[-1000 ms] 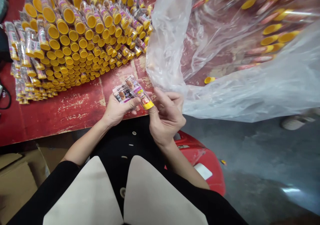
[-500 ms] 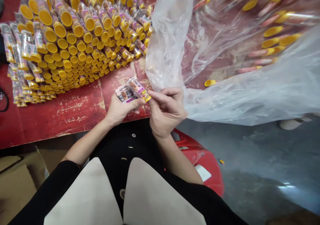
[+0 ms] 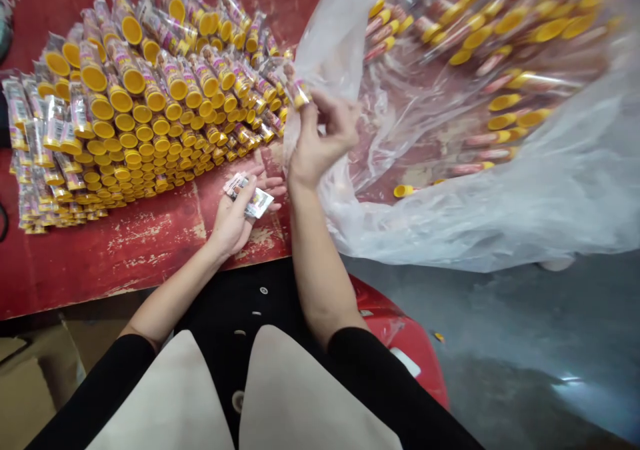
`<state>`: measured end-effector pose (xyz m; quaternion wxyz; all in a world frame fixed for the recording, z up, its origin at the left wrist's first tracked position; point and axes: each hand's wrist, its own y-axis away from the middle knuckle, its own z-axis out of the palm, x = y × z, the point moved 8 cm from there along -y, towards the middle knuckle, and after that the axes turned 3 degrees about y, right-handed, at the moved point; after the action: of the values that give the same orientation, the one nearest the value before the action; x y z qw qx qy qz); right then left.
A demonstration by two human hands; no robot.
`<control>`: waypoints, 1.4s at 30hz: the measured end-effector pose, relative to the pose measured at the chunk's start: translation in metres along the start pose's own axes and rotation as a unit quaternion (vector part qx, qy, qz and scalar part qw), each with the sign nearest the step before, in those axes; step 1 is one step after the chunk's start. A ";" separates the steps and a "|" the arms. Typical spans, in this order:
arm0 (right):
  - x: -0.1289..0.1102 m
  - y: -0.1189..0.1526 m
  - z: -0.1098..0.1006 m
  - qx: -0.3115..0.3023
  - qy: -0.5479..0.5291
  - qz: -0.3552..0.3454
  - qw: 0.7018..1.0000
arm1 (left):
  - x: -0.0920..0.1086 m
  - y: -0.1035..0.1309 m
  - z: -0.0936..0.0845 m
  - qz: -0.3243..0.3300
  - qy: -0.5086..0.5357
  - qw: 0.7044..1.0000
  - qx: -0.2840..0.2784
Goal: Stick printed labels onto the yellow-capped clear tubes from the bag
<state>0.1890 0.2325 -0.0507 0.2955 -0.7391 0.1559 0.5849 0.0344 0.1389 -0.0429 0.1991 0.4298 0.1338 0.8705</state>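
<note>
A few small printed labels lie across my left hand, pinned under the thumb while the fingers stretch out past them. One of them shows a pale, shiny face. My right hand pinches a clear tube with a yellow cap by its capped end. That tube carries a printed label and is raised at the right end of a large pile of similar yellow-capped tubes. Whether it touches the pile cannot be made out.
A large clear plastic bag spreads over the right side of the worn red table, with unlabelled yellow-capped tubes in its opening. Below the table edge stands a red plastic stool. Cardboard is at lower left.
My right hand has moved up and away from the left, taking the labelled tube to the end of the pile. The left hand keeps the labels, its fingers now more spread.
</note>
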 end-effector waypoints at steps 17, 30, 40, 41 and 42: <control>0.040 -0.046 -0.213 -0.166 0.339 0.004 0.926 | -0.009 0.022 -0.029 -0.046 0.016 0.993 0.107; -0.067 0.132 -0.046 -0.218 -0.093 0.066 0.969 | -0.002 0.044 -0.020 0.067 0.066 0.986 0.137; -0.067 0.134 -0.069 -0.169 -0.232 0.120 0.951 | 0.004 0.050 -0.021 0.018 0.103 0.975 0.196; -0.071 0.133 -0.076 -0.165 -0.216 0.091 0.958 | 0.003 0.051 -0.021 0.004 0.110 0.975 0.193; -0.075 0.133 -0.081 -0.162 -0.200 0.063 0.964 | 0.001 0.052 -0.021 -0.008 0.116 0.975 0.189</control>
<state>0.1554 0.0705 -0.0013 0.1592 -0.6336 0.0428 0.7559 0.0052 0.0924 -0.0337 0.1040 0.3543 0.3218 0.8718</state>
